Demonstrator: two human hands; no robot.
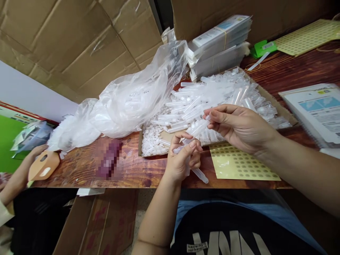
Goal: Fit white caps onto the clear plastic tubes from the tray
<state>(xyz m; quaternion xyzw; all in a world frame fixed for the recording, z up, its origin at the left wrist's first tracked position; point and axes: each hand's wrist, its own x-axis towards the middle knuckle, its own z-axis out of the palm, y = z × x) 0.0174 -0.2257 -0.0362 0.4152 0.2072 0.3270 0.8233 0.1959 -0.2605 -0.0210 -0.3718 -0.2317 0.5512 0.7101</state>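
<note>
My left hand point(183, 156) is closed around a few clear plastic tubes point(200, 175), whose tips stick out below my palm at the table's near edge. My right hand point(239, 125) pinches another clear tube point(199, 126) between thumb and fingertips, just above the left hand. Both hands hover in front of a shallow cardboard tray point(268, 96) heaped with several clear tubes point(212, 94) and small white caps point(152, 140).
A yellow sheet of round stickers point(239, 164) lies under my right wrist. A crumpled clear plastic bag point(124, 102) sits left of the tray. Stacked packets point(220, 42) stand behind, printed sheets point(316, 109) at right. Another person's hand point(34, 156) holds a tan object at far left.
</note>
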